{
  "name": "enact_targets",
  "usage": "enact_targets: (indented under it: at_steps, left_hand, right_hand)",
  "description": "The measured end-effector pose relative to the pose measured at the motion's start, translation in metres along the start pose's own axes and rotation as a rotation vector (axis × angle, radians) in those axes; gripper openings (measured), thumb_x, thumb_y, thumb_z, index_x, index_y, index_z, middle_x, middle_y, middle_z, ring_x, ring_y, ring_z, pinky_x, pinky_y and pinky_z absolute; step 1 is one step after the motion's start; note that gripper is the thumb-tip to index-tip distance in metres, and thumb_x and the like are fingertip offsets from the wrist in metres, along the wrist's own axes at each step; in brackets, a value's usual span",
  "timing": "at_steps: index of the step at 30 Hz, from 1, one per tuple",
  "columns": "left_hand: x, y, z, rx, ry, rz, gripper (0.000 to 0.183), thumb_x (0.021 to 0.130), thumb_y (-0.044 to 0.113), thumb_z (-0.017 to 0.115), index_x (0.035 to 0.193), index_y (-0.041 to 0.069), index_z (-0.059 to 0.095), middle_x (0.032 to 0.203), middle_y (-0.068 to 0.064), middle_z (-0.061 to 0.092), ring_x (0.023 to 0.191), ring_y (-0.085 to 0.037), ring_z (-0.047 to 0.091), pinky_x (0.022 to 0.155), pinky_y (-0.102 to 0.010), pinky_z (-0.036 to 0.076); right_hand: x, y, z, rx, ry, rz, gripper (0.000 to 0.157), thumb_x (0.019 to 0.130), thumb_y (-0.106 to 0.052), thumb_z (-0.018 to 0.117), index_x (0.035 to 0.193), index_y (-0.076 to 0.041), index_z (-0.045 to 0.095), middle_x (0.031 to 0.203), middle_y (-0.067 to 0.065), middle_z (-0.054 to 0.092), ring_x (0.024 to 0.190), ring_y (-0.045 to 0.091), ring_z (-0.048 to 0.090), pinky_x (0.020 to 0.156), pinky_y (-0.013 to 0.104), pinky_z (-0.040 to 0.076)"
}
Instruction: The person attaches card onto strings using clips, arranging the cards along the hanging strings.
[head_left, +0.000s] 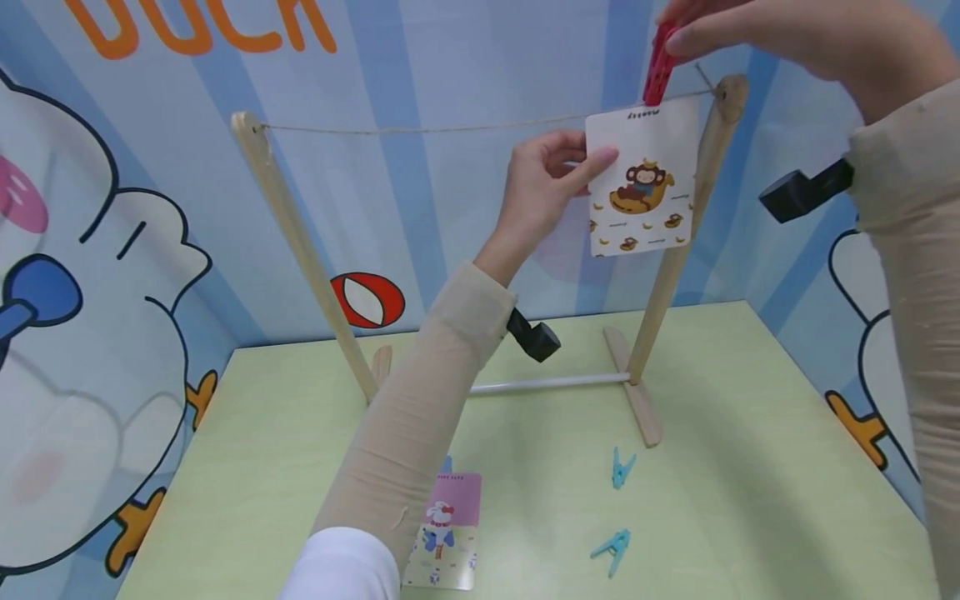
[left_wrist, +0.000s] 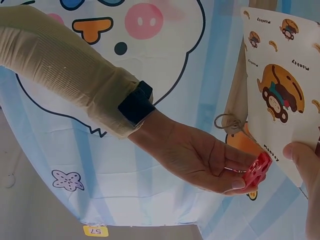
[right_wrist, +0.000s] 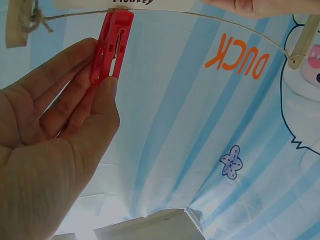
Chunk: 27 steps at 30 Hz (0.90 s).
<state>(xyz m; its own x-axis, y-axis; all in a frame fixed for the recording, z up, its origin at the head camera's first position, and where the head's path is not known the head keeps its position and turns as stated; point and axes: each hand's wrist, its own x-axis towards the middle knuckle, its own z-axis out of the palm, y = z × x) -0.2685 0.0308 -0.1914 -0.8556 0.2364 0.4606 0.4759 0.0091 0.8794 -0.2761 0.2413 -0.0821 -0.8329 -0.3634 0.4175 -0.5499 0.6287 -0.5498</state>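
A white card with a monkey picture (head_left: pixel 642 225) is at the right part of the string (head_left: pixel 420 131), its top edge level with it. My left hand (head_left: pixel 542 179) holds the card's left edge, thumb on the front and fingers behind. Between the thumb and fingers of my right hand (right_wrist: pixel 65 120) is a red clothespin (right_wrist: pixel 115 47), its far end at the card's top edge and the string. In the left wrist view the same clothespin (left_wrist: pixel 257 171) meets the card's corner. Whether its tips bite the card fully is hard to tell.
A wooden frame, with a left post (head_left: pixel 300 250) and right post (head_left: pixel 678 242), carries the string. On the pale green table (head_left: pixel 540 517) lie a pink card (head_left: pixel 457 517), partly behind my left arm, and blue clothespins (head_left: pixel 621 468). A patterned backdrop stands behind.
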Motion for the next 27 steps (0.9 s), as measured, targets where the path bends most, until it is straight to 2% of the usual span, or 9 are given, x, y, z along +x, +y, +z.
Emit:
enact_targets:
  at_steps: [5,9,14,22,27]
  left_hand:
    - [-0.0012,0.0008,0.0015,-0.003,-0.001,0.003,0.022,0.081,0.012,0.070,0.099,0.000,0.064,0.089,-0.006,0.067,0.074,-0.015,0.064,0.066,-0.024,0.053]
    - [-0.0021,0.0006,0.0025,-0.011,-0.001,0.007,0.022,0.082,0.012,0.069,0.099,-0.001,0.064,0.089,-0.007,0.066,0.074,-0.016,0.064,0.067,-0.024,0.053]
    - [-0.0027,0.0006,0.0031,-0.005,-0.002,0.004,0.023,0.082,0.012,0.069,0.100,-0.001,0.063,0.089,-0.007,0.066,0.074,-0.016,0.064,0.067,-0.023,0.053]
    - [-0.0037,-0.0001,0.0025,-0.004,-0.006,0.011,0.022,0.082,0.012,0.069,0.099,0.000,0.063,0.089,-0.007,0.066,0.074,-0.016,0.064,0.067,-0.023,0.053]
    - [-0.0037,-0.0035,0.0017,-0.013,-0.014,0.018,0.022,0.082,0.011,0.069,0.099,-0.001,0.063,0.089,-0.008,0.066,0.073,-0.016,0.064,0.067,-0.024,0.053]
  right_hand:
    - [-0.0023,-0.0009,0.0007,0.001,-0.007,0.036,0.030,0.082,-0.018,0.069,0.111,-0.010,0.062,0.108,0.001,0.058,0.093,0.014,0.048,0.092,0.034,0.038]
    - [-0.0033,-0.0011,0.0015,-0.008,-0.017,0.056,0.030,0.082,-0.019,0.069,0.110,-0.010,0.063,0.107,0.001,0.059,0.093,0.015,0.049,0.092,0.037,0.038]
    - [-0.0028,-0.0010,0.0023,-0.011,-0.027,0.043,0.030,0.081,-0.018,0.070,0.109,-0.009,0.063,0.105,0.002,0.060,0.092,0.015,0.049,0.088,0.036,0.039]
    - [-0.0041,-0.0015,0.0031,-0.020,-0.021,0.098,0.033,0.080,-0.022,0.071,0.110,-0.011,0.063,0.108,0.000,0.059,0.091,0.015,0.049,0.090,0.038,0.039]
    - [-0.0039,-0.0020,0.0043,-0.028,-0.014,0.099,0.033,0.080,-0.023,0.072,0.109,-0.011,0.063,0.107,-0.001,0.060,0.090,0.014,0.049,0.090,0.038,0.040]
